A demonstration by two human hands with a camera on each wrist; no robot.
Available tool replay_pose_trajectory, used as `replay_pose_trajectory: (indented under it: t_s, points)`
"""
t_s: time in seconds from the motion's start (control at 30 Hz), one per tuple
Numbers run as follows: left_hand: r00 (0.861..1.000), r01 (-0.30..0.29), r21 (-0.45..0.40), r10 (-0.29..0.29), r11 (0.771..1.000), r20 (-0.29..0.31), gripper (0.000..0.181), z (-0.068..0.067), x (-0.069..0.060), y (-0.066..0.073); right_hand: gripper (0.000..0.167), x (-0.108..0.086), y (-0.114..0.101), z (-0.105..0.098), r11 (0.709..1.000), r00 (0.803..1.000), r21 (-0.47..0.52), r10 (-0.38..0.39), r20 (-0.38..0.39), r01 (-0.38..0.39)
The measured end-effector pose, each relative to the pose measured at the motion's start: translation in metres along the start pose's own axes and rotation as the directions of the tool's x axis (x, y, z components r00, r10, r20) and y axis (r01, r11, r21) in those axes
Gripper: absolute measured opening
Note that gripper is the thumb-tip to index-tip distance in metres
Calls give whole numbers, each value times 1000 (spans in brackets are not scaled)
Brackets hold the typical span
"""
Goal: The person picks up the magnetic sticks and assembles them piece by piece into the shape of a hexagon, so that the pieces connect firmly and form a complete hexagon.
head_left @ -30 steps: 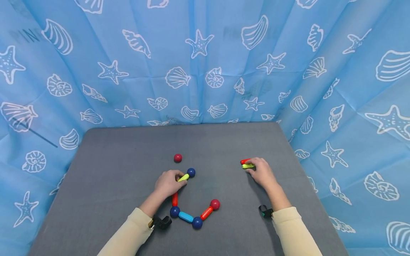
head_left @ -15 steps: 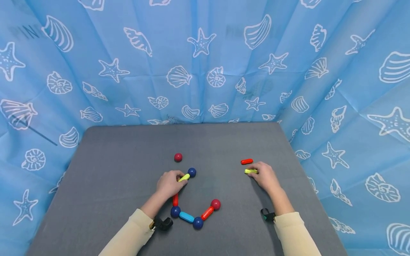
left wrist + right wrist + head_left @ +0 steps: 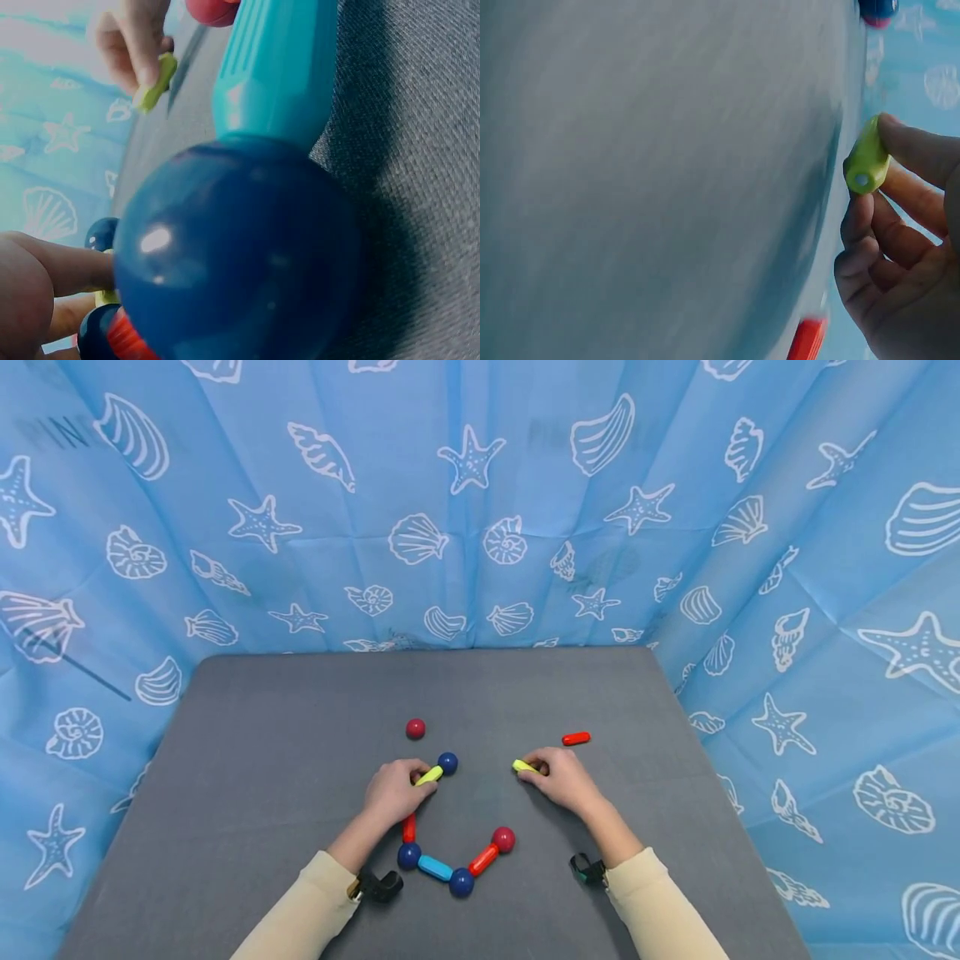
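My left hand (image 3: 392, 792) pinches a yellow rod (image 3: 430, 777) whose far end meets a blue ball (image 3: 447, 763). From under that hand a chain of toy pieces runs on: a red rod (image 3: 408, 828), a blue ball (image 3: 408, 857), a light blue rod (image 3: 435, 868), another blue ball (image 3: 462, 882), a second red rod (image 3: 483, 860) and a red ball (image 3: 503, 839). In the left wrist view, a blue ball (image 3: 240, 255) partly hides the left fingers. My right hand (image 3: 566, 778) pinches another yellow rod (image 3: 868, 159) between thumb and fingers, apart from the chain.
A loose red ball (image 3: 416, 728) lies behind the left hand on the grey table (image 3: 315, 710). One loose red rod (image 3: 576, 738) rests beyond the right hand. Blue curtains (image 3: 420, 585) with shell prints surround the table's back and sides.
My right hand has drawn a yellow rod away from beside the loose red rod and carried it left toward the chain. My left hand stays in place.
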State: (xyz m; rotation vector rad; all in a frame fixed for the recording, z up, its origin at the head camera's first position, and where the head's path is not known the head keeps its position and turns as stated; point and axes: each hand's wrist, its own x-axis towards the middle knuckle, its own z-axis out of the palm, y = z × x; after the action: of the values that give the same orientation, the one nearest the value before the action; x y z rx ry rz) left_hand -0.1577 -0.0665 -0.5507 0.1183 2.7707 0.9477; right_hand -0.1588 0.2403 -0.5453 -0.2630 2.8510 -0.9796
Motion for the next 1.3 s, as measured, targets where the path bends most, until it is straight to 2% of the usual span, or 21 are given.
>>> replay_pose_trajectory:
  t_s: [0.2, 0.4, 0.6, 0.77, 0.87, 0.93, 1.03, 1.1, 1.17, 1.23, 1.3]
  points:
    - [1000, -9, -16, 9, 1000, -20, 25, 0, -1, 0, 15, 18, -27, 16, 995, 995, 93, -36, 90, 27]
    - [999, -3, -30, 2, 1000, -37, 26, 1, -2, 0, 16, 33, -45, 31, 995, 982, 66, -83, 168, 73]
    - [999, -19, -14, 18, 1000, -43, 25, 2, -3, -1, 17, 43, -55, 42, 992, 969, 32, -126, 211, 122]
    - [1000, -16, 12, 16, 1000, 11, 27, -3, -2, 0, 20, 50, -56, 43, 985, 955, 19, -172, 240, 172]
    - [998, -16, 43, 14, 999, 58, 38, -7, 2, 2, 22, 53, -53, 42, 980, 944, 40, -200, 264, 196]
    - [996, -47, 71, 41, 996, 77, 49, -8, 7, 3, 23, 55, -49, 40, 975, 937, 79, -220, 270, 207]
    - [984, -152, 74, 144, 986, 102, 60, -6, 16, 3, 25, 57, -41, 37, 968, 933, 136, -243, 264, 213]
    - [969, -222, 58, 214, 973, 123, 58, -4, 21, 3, 26, 58, -36, 34, 965, 936, 164, -242, 257, 204]
    - [957, -261, 35, 254, 965, 138, 50, -3, 25, 3, 26, 59, -32, 31, 966, 939, 171, -233, 254, 194]
    - [953, -279, 30, 273, 960, 135, 42, -3, 26, 2, 26, 62, -30, 29, 969, 942, 169, -222, 251, 183]
    - [955, -273, 28, 268, 962, 125, 35, -2, 26, 0, 26, 65, -29, 27, 970, 946, 168, -213, 244, 175]
